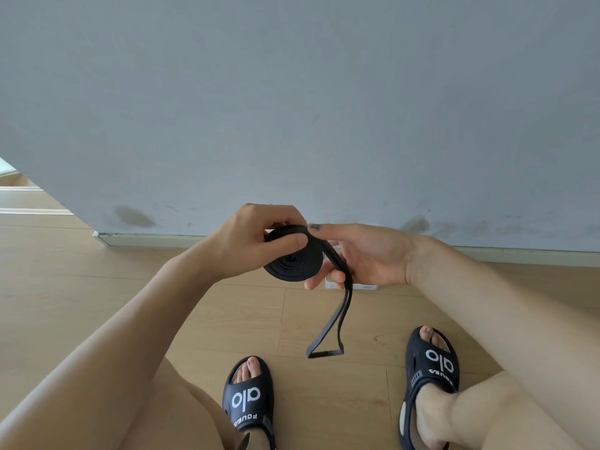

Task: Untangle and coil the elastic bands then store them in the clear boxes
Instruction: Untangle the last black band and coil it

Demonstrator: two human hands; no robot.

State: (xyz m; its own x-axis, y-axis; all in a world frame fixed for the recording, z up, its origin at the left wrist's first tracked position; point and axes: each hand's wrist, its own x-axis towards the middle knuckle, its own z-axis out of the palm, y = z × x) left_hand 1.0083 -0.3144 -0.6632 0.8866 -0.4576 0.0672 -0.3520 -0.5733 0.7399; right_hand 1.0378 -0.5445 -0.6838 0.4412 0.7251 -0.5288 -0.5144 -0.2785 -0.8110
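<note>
Black elastic band (293,263), flat type, is mid-air in front of the person, mostly wound into a tight flat coil w/ a short doubled tail (337,323) hanging down from the coil's right edge to a loop end just above the floor. Judging by that, coiling is nearly done; only the tail is left to wind.

Left hand (256,238) grips the coil from above-left: thumb laid across the coil's face, fingers curled round behind. Prob. so the wraps can't spring apart, since elastic wants to unwind.

Right hand (363,254) sits just right of the coil, palm toward it. Index finger is out straight along the top edge; lower fingers curl loosely under the tail where it leaves the coil. It looks to be guiding and tensioning the tail so it feeds on flat, but can't tell whether it truly pinches the strap.

Below the coil: wood floor (97,287) and two feet in black slides, left slide (248,394) and right slide (431,362), either side of the tail's loop. Behind the coil: grey wall (292,92) w/ pale skirting. A small white item shows on the floor just under the right hand, mostly hidden. No clear boxes in view, so storing isn't set up here yet.
</note>
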